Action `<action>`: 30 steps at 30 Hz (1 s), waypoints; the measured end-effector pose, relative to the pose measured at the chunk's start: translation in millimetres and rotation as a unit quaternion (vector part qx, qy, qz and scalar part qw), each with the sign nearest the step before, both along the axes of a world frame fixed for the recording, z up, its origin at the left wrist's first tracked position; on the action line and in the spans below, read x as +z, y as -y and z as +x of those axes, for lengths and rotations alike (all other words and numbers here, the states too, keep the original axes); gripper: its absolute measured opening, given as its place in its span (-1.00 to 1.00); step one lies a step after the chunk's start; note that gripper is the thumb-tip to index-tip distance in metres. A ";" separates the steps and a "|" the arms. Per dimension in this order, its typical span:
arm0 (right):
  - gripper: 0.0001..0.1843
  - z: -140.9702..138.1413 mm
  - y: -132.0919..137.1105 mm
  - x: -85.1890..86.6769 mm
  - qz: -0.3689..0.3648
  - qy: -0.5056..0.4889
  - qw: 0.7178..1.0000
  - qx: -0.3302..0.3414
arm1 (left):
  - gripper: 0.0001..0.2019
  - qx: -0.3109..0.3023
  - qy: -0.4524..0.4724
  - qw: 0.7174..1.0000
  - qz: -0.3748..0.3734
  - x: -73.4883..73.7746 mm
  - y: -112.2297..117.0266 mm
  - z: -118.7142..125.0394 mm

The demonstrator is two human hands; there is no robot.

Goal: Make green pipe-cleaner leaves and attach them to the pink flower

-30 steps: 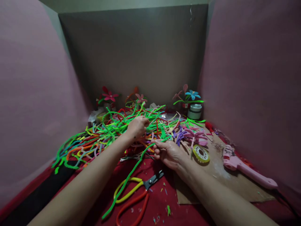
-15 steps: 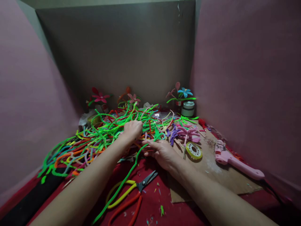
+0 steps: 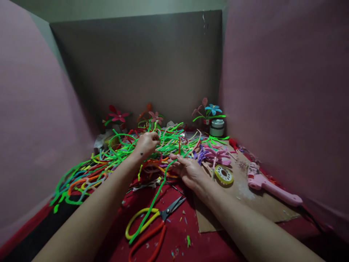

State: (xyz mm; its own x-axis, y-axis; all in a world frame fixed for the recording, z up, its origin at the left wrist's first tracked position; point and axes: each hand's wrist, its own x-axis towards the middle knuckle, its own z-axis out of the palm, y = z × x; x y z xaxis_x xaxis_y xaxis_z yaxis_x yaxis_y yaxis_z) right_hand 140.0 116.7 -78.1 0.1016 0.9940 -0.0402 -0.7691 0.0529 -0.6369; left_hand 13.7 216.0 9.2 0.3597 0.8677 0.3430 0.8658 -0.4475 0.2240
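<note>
A big tangle of coloured pipe cleaners (image 3: 109, 160), mostly green, covers the left and middle of the red table. My left hand (image 3: 146, 145) is closed, pinching green strands at the top of the heap. My right hand (image 3: 188, 171) rests palm up just to the right of it, fingers curled round a long green pipe cleaner (image 3: 152, 203) that trails down toward me across the scissors.
Scissors with yellow and orange handles (image 3: 152, 222) lie near me. On a cardboard sheet (image 3: 245, 203) at the right are a roll of tape (image 3: 224, 174) and a pink glue gun (image 3: 269, 187). Finished pipe-cleaner flowers (image 3: 209, 111) and a small jar (image 3: 217, 128) stand against the back wall.
My left hand has lifted slightly and drawn back to the left with green strands. My right hand has shifted a little upward, keeping hold of the long green pipe cleaner.
</note>
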 end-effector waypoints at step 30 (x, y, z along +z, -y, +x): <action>-0.87 -6.8 -0.1 46.7 0.016 0.027 0.995 -0.096 | -0.80 -0.159 0.031 0.986 -0.027 -40.8 18.0 -21.5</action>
